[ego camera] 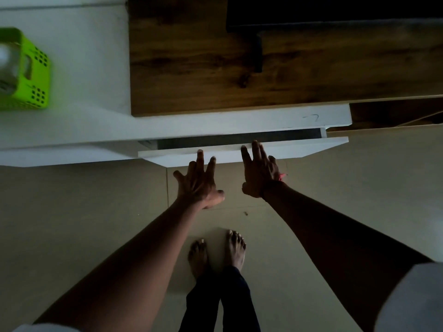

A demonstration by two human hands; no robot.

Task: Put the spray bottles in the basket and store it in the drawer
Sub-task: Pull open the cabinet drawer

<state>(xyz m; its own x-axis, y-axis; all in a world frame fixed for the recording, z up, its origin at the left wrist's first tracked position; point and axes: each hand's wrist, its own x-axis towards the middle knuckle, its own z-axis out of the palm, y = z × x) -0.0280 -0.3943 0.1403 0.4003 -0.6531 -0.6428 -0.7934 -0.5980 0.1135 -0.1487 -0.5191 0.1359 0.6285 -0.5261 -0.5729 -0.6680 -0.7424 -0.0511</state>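
Note:
A lime-green perforated basket (36, 75) stands on the white counter at the far left, with a blurred clear bottle (7, 65) inside it. Below the counter a white drawer (299, 147) is pulled out a little, showing a dark narrow gap behind its front panel. My left hand (200, 182) is spread open, its fingertips touching the drawer front near the middle. My right hand (260, 171) is also open with fingers apart, its fingertips resting on the top edge of the drawer front. Neither hand holds anything.
A dark wooden panel (191, 63) covers the counter top behind the drawer, with a black object (335, 13) at the back right. My bare feet (215, 255) stand on the beige tiled floor (72, 212) below the drawer.

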